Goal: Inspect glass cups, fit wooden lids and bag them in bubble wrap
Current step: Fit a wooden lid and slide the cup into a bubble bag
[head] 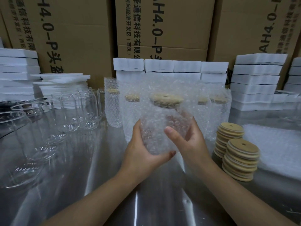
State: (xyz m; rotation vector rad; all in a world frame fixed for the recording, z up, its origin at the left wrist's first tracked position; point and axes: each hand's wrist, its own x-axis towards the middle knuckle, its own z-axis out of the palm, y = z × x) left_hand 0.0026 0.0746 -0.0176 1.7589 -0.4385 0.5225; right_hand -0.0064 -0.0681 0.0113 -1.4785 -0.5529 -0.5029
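A glass cup with a round wooden lid [166, 99] sits inside a bubble wrap bag [160, 128], held above the steel table at the centre. My left hand [143, 152] cups the bag's bottom and left side, thumb under it. My right hand [187, 142] grips its right side, thumb across the front. Several bagged, lidded cups [130, 115] stand in a row just behind. Bare glass cups [68, 115] stand in rows on the left. Two stacks of wooden lids [239, 159] are at the right.
A pile of flat bubble wrap bags [275, 144] lies at far right on the steel table [97, 185]. White foam trays [255, 79] are stacked at the back, left and right, with large cardboard boxes [162, 26] behind them.
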